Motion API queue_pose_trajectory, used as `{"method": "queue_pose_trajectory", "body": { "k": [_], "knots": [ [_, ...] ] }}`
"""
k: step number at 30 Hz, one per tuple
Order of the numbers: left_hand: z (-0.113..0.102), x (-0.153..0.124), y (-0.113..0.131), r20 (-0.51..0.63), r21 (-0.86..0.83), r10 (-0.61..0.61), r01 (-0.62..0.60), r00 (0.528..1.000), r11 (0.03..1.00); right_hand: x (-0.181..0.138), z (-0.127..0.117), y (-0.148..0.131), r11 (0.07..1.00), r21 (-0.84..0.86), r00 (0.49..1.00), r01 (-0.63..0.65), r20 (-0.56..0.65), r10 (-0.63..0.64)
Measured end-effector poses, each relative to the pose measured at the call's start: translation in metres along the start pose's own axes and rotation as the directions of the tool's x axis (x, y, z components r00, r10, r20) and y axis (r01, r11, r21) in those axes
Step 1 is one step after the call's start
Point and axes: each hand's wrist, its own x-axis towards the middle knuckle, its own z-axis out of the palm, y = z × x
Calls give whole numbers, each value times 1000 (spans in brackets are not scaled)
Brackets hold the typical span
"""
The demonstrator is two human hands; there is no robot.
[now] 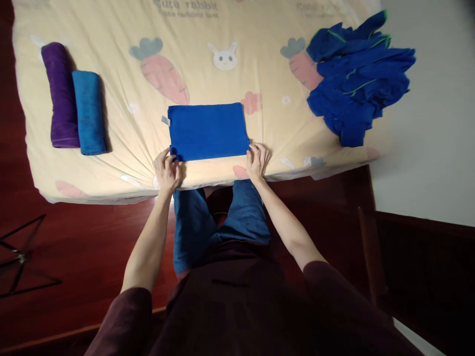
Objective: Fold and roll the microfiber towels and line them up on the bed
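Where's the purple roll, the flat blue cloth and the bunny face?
Purple roll point(62, 99): head view, middle of its long side.
Flat blue cloth point(208, 131): head view, middle of its upper surface.
Bunny face point(225, 60): head view, between its printed eyes.

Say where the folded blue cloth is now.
In the head view, just left of centre, the folded blue cloth lies on the patterned sheet, left hand and right hand at its near corners.

Across the pale yellow printed fabric sheet point(222, 89) we read the grey words "Cute rabbit" point(187, 6) at the far middle. The smaller line point(191, 15) beneath is too blurred for us, as is the faint lettering point(318, 7) far right. We cannot read the small white tag point(166, 120) on the folded rectangular blue cloth point(208, 131).
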Motion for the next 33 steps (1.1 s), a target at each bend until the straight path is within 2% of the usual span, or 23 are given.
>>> {"method": "queue_pose_trajectory", "body": {
  "k": [3, 6, 10, 17, 23, 33],
  "knots": [
    [-2, 3, 1, 105, -2, 69, -69, 992, 998, 1, -7, -4, 998, 1, 988, 65, 143, -65],
    [-4, 8, 6, 168, -17, 90, -89, 982, 996, 6, -14, -8, 994, 30, 952, 106, 284, -111],
    [-5, 14, 12, 193, -19, 95, -93, 976, 995, 14, -19, -14, 992, 45, 920, 118, 370, -126],
    [-5, 21, 16, 168, 3, 23, -24, 985, 1000, 19, -20, -19, 995, 1, 923, 100, 373, -93],
    [-5, 22, 18, 115, -29, -8, 11, 993, 1000, 20, -20, -18, 999, -11, 930, 33, 366, -26],
    [-8, 22, 15, 129, -70, -21, 30, 991, 997, 16, -15, -10, 1000, 25, 950, 12, 312, -20]
  ]
}}
